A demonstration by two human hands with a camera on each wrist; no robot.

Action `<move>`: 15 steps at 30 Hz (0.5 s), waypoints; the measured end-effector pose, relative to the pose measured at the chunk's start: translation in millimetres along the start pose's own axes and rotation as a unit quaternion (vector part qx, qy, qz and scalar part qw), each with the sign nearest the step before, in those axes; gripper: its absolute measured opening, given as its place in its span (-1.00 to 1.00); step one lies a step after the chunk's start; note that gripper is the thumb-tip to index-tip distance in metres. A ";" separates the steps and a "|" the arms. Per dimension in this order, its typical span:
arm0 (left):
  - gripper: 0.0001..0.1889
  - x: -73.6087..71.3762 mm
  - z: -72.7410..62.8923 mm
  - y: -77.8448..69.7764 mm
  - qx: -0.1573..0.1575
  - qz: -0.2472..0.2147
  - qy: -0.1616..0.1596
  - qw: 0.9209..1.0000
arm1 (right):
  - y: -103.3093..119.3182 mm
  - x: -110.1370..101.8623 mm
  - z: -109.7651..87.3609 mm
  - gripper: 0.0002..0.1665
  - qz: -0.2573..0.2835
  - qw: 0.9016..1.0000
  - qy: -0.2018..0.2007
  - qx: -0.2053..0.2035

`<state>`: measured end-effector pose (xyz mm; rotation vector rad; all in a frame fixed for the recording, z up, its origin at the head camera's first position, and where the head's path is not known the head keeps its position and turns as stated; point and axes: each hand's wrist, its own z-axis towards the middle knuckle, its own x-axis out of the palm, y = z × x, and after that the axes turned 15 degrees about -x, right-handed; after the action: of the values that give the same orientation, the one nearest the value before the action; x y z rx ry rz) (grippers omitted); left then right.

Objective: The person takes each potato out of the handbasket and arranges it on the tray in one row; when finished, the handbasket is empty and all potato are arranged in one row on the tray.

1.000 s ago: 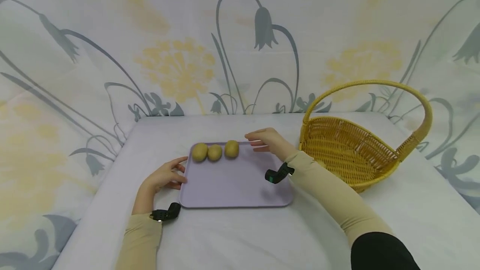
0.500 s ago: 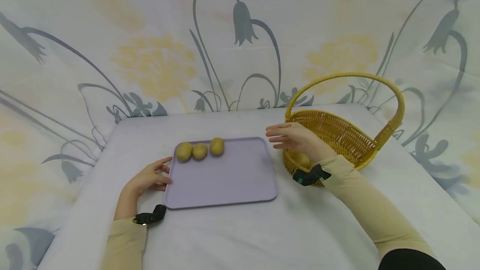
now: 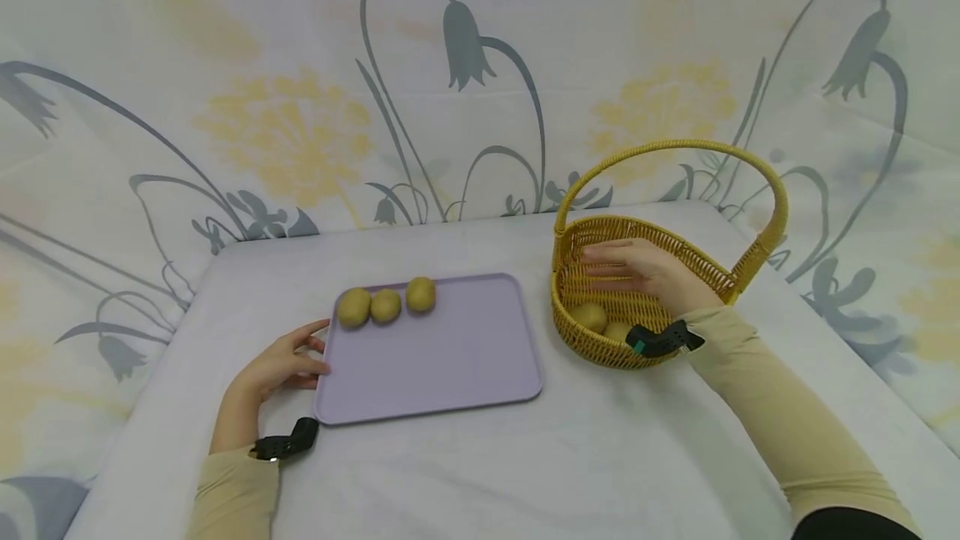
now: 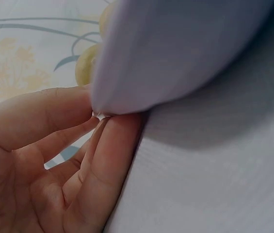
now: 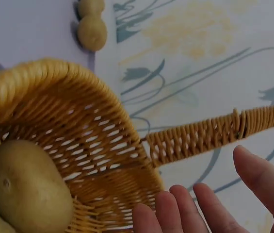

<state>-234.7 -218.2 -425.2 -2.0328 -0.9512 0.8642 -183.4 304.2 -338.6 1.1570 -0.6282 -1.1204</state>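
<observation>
My left hand (image 3: 276, 367) is at the left edge of a lilac tray (image 3: 442, 365), its fingertips pinching the rim in the left wrist view. Three potatoes, among them a right-hand potato (image 3: 421, 295), lie in a row along the tray's far left side. My right hand (image 3: 651, 273) hovers over a yellow wicker basket (image 3: 678, 236), fingers extended and holding nothing. Below that hand, a potato (image 3: 589, 317) rests in the basket's near left end, with a second potato (image 3: 617, 332) partly hidden by the wrist camera. The right wrist view shows a large potato (image 5: 27, 187) inside the wicker wall.
The basket's tall arched handle (image 3: 675, 146) rises over the right hand. A white cloth (image 3: 450, 473) covers the table, and a flower-printed curtain (image 3: 300, 40) stands behind it. A strip of white cloth separates tray and basket.
My right hand has moved right, from above the tray to over the basket, fingers empty throughout. The head view has shifted to the right. The left hand stays at the tray's edge.
</observation>
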 end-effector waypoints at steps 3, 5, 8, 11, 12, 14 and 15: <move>-0.11 -0.3 0.4 0.8 0.000 -0.005 0.001 1.000 | -8.5 -9.8 -1.1 -0.52 -0.031 0.999 0.005 0.007; -0.10 -0.1 1.0 1.3 -0.001 -0.009 0.003 1.000 | -14.3 -14.3 3.4 -0.51 -0.026 0.996 -0.014 0.080; -0.10 0.3 1.9 2.2 -0.003 -0.014 0.005 1.000 | -22.7 -19.2 13.1 -0.49 -0.005 0.976 -0.050 0.214; -0.10 0.4 2.3 2.7 -0.001 -0.017 0.006 1.000 | -30.3 -23.7 20.6 -0.49 0.005 0.956 -0.044 0.290; -0.10 0.3 2.4 2.8 -0.001 -0.019 0.005 1.000 | -33.0 -25.6 22.1 -0.50 0.004 0.952 -0.035 0.304; -0.11 0.2 1.9 3.0 -0.001 -0.019 0.004 1.000 | -38.0 -28.4 23.9 -0.52 0.001 0.946 -0.015 0.325; -0.11 0.1 1.7 3.1 -0.001 -0.019 0.004 1.000 | -40.5 -29.1 24.5 -0.56 0.003 0.943 -0.001 0.334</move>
<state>-234.9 -219.0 -428.6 -2.0128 -0.9832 0.8353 -229.6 321.6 -364.2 1.7241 -1.0599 -0.9199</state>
